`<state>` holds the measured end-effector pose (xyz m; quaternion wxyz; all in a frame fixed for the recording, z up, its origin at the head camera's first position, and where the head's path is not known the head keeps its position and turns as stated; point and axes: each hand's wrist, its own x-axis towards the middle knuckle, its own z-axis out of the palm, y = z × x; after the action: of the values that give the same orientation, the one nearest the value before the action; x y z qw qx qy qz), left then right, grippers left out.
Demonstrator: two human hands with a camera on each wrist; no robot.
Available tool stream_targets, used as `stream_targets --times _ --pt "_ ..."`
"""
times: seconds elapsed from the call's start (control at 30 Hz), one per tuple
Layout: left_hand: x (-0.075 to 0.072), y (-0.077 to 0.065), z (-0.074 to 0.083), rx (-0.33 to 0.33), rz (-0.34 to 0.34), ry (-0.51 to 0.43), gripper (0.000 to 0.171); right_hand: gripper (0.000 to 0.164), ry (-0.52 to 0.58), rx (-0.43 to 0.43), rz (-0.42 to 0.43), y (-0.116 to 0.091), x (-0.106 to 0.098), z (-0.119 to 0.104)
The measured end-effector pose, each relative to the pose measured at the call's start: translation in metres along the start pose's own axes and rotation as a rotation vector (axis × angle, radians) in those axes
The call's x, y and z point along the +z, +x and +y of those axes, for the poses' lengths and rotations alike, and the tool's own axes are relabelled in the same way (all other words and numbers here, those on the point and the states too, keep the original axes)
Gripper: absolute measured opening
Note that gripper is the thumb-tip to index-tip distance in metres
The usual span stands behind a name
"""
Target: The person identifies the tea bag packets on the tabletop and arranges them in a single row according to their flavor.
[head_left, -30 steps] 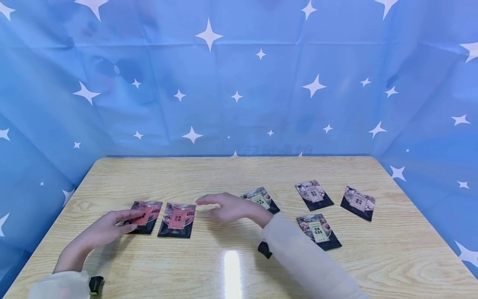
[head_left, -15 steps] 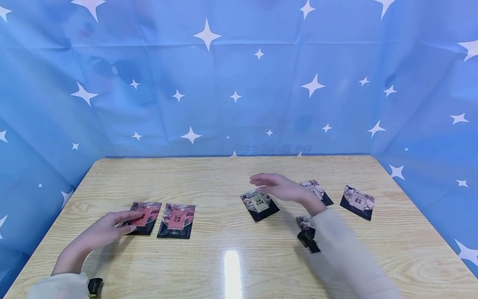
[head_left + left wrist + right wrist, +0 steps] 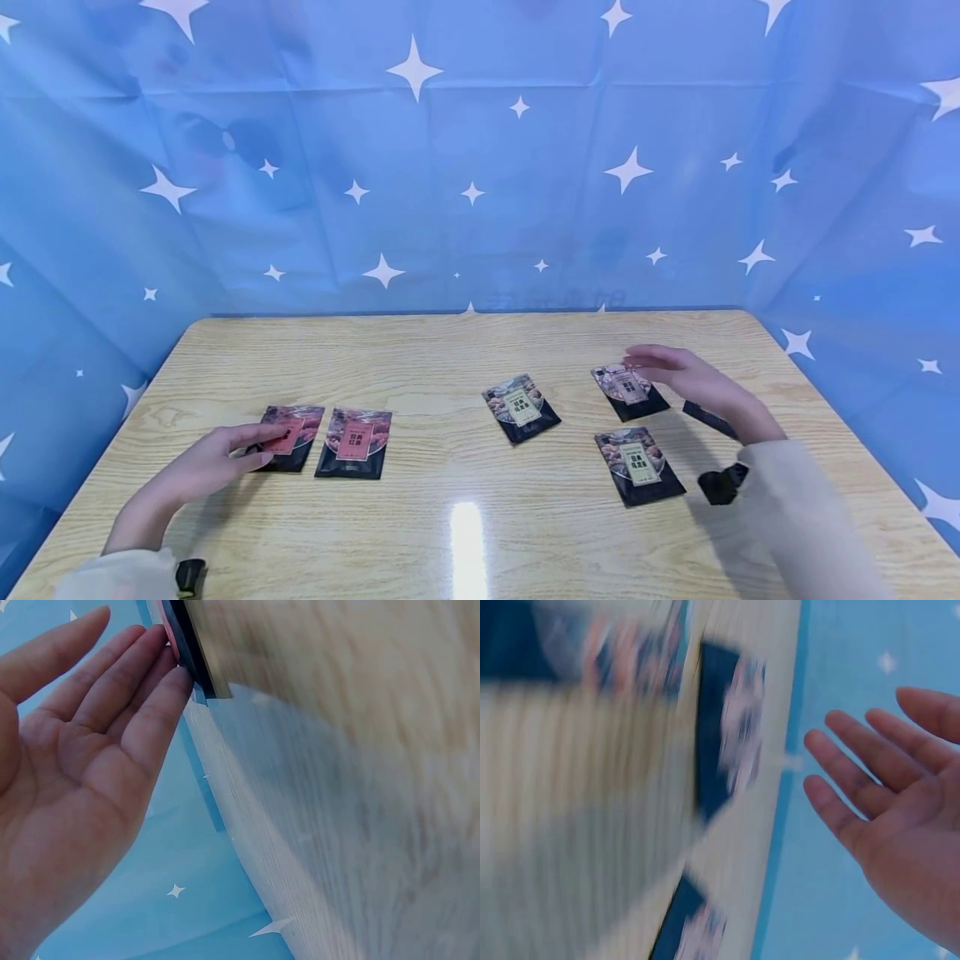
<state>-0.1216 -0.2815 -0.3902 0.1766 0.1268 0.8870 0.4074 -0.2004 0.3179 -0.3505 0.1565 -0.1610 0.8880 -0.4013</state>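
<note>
My left hand [image 3: 206,467] lies with relaxed fingers on a red-labelled tea packet [image 3: 306,425] at the left; in the left wrist view its fingertips touch the packet's edge [image 3: 185,645]. Just right of that packet lies a second red-labelled tea packet [image 3: 355,443]. My right hand [image 3: 693,379] holds nothing and hovers with extended fingers at the right, overlapping a pink-labelled tea packet [image 3: 628,398] with its fingertips. The other pink-labelled packet [image 3: 708,419] is mostly hidden behind this hand. In the right wrist view the palm and spread fingers show, with blurred packets beside them.
Two green-labelled tea packets lie flat, one near the middle [image 3: 521,408] and one closer on the right [image 3: 640,467]. The wood-grain table [image 3: 450,358] ends at a blue star-patterned cloth [image 3: 480,233]. A bright light reflection [image 3: 467,546] crosses the table's front.
My right hand has swept rightward from beside the red-labelled packets, over the green-labelled ones, to the pink-labelled ones. My left hand stays on its packet. The packets keep their places.
</note>
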Motion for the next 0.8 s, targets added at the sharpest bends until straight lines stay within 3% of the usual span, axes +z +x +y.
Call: stream_targets --times 0.2,0.4,0.8 --pt "0.000 -0.001 -0.001 -0.011 -0.002 -0.007 0.046 0.051 -0.111 0.078 0.077 -0.037 -0.026 0.029" --pt "0.000 -0.001 -0.002 -0.010 -0.003 -0.011 0.047 0.050 -0.150 0.156 0.123 -0.062 -0.033 0.056" --pt "0.001 0.000 -0.001 -0.010 0.005 0.004 0.047 0.049 -0.123 0.192 0.138 -0.074 -0.030 0.075"
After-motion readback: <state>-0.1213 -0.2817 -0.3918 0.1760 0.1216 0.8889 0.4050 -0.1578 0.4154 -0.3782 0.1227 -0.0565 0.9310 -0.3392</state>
